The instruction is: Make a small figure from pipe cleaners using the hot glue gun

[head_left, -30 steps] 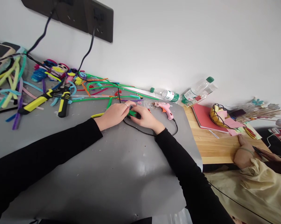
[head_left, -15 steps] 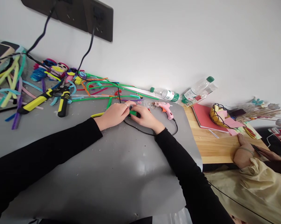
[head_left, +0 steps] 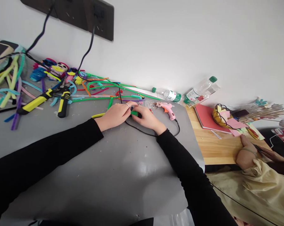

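Note:
My left hand [head_left: 117, 114] and my right hand [head_left: 148, 117] meet fingertip to fingertip over the grey table. Between them is a green pipe cleaner piece [head_left: 134, 113], mostly covered by my curled fingers. My right hand is closed on it, and the fingers of my left hand press against the same spot. A yellow pipe cleaner [head_left: 98, 115] sticks out to the left from beneath my left hand; its other end is hidden. Just right of my hands lies a pink hot glue gun [head_left: 167, 110], its black cord [head_left: 142, 131] looping below my right wrist.
Yellow-and-black pliers [head_left: 37, 102] lie at left among coloured pipe cleaners [head_left: 17, 91] and small fuzzy dolls [head_left: 58, 69]. Plastic bottles [head_left: 171, 95] rest by the wall. On the wooden table, another person's arm [head_left: 247, 153] is beside a red notebook [head_left: 208, 117].
Both hands stay together in nearly the same place, with only slight finger movement. The view has shifted very slightly.

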`<state>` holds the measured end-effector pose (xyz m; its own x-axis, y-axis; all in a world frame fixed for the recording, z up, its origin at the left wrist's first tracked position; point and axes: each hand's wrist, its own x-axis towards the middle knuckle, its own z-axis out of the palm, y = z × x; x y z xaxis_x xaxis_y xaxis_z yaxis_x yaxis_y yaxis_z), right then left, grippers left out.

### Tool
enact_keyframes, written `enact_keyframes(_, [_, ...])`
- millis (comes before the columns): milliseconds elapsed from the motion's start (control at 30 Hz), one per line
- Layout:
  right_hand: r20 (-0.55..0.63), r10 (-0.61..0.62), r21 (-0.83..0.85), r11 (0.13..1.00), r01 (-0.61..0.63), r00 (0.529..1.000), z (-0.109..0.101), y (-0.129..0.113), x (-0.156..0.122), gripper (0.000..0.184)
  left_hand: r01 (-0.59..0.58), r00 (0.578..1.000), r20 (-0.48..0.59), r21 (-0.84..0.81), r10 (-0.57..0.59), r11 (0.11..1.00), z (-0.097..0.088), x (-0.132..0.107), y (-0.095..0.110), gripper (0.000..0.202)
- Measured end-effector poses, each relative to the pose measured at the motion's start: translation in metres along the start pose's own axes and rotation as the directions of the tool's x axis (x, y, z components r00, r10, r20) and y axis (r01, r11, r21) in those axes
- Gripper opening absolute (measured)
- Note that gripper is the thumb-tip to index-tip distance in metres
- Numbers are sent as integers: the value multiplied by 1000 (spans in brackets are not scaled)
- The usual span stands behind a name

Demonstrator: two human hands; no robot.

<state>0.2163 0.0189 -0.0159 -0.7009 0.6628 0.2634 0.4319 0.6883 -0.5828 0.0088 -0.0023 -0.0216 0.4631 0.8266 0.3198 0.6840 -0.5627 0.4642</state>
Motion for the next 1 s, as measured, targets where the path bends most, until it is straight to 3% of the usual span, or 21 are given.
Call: enact_keyframes(1000, [-9,20,4,1000,-20,1000,3,1,0,12,30,997,66,13,-30,999,-2,2,1,50])
